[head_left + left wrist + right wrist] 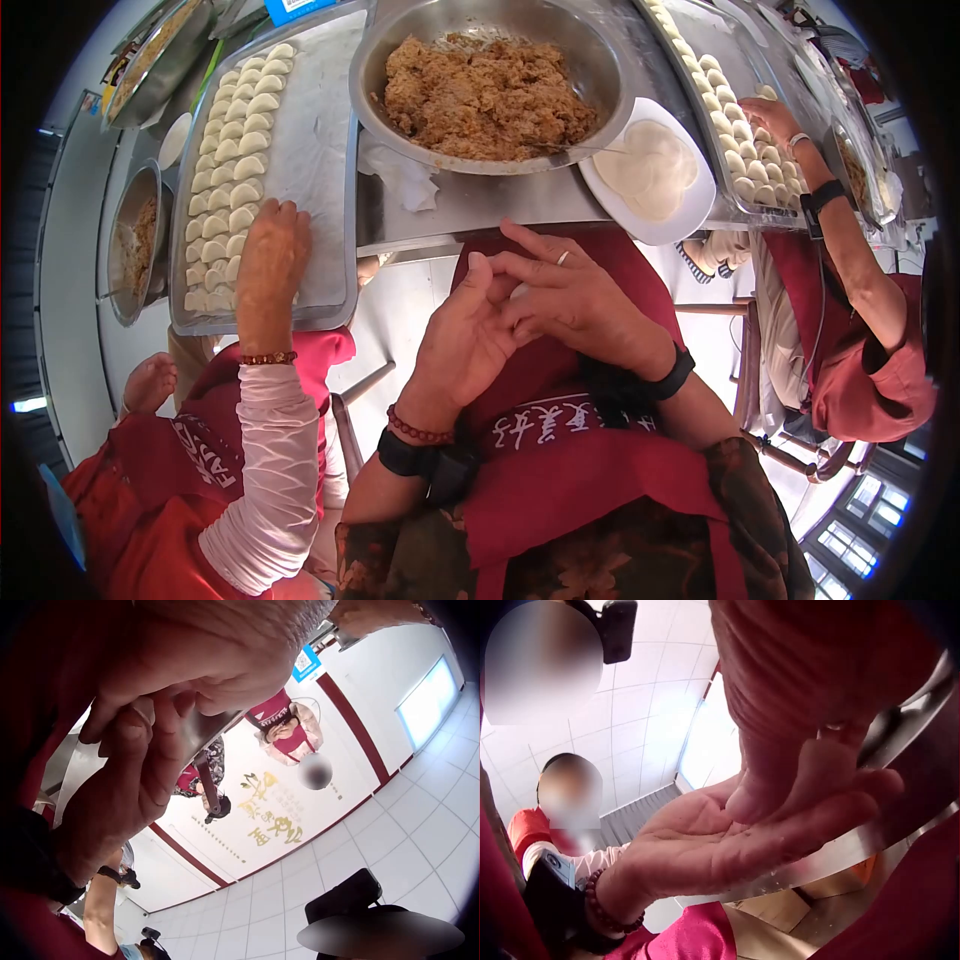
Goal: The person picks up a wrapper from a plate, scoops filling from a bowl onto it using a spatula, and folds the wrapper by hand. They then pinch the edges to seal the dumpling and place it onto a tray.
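In the head view my two hands meet in front of the red apron (560, 370). The left hand (455, 345) is turned palm up, thumb raised; in the right wrist view its fingers (832, 817) lie stretched out flat. Over them comes the right hand (585, 300), a ring on one finger and its fingers extended across the left ones. Fingers of both hands overlap and touch. A small pale patch (518, 291) shows between them; I cannot tell what it is. Nearest beyond the hands are a white plate (700, 212) of round dough wrappers (648, 170) and a steel bowl (615, 85) of minced filling (485, 95).
On the left, a person's hand (275, 245) reaches over a tray (325, 130) with rows of dumplings (240, 130). Another person's hand (772, 120) works at a dumpling tray (755, 70) on the right. Crumpled white paper (405, 185) lies near the steel table's edge (430, 245).
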A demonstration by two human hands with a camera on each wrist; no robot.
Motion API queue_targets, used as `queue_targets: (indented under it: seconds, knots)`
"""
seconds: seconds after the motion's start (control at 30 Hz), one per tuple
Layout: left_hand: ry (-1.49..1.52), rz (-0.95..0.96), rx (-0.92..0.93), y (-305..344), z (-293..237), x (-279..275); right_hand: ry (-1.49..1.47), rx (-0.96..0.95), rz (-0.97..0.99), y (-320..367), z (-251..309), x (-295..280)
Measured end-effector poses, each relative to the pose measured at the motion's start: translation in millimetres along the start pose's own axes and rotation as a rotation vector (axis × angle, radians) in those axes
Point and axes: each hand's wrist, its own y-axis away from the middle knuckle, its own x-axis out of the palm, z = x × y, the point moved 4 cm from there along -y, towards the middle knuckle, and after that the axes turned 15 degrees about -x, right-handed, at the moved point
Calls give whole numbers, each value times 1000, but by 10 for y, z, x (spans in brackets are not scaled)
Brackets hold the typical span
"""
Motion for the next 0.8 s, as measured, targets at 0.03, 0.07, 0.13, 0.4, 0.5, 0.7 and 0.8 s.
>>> queue_targets:
  seconds: [0.03, 0.07, 0.13, 0.4, 0.5, 0.7, 0.8]
  knots:
    - [-11, -35, -8, 8, -1, 45, -13, -15, -2, 17, -10, 23]
    - [-23, -71, -17, 14, 2, 62, -13, -16, 12, 36, -30, 52]
    - [-6, -9, -17, 4, 26, 22, -10, -18, 40, 67, -67, 94]
    - [7, 12, -20, 1, -15, 23, -194, 177, -104, 70, -66, -27]
    - [49, 54, -26, -3, -24, 64, -220, 165, -168, 128, -101, -25]
    - [-3, 23, -52, -15, -37, 127, -188, 78, -259, 131, -98, -122]
    - [-10, 4, -73, -49, -58, 125, -308, 104, -309, 163, -135, -240]
